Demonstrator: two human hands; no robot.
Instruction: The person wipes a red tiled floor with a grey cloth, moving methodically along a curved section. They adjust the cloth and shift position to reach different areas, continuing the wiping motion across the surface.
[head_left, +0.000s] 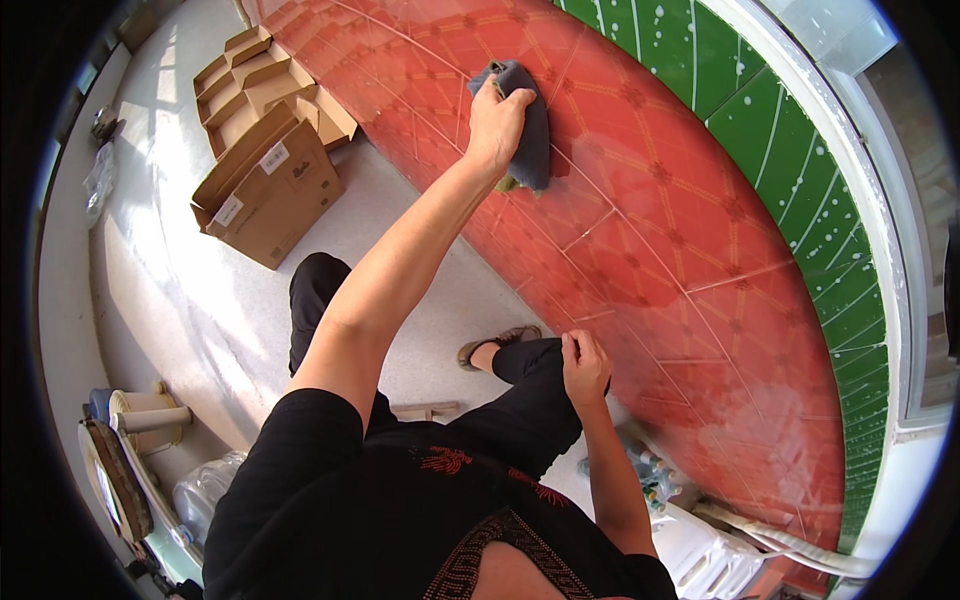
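My left hand (499, 124) reaches far forward and grips a dark grey-blue cloth (531, 142) with a greenish edge. The bunched cloth lies against the red patterned tiles (637, 240), with the thumb on top and some fingertips hidden in its folds. Around it the tiles look wet, with dull, cloudy patches. My right hand (586, 369) rests on my right knee, its fingers curled in and nothing visible in them.
Opened cardboard boxes (277, 195) stand on the pale floor (420, 285) at left. Green tiles (780, 142) border the red ones, beside a white frame (874, 247). Plastic bottles (652, 476), a white plastic object (705, 551) and a pale hose (795, 551) lie at lower right.
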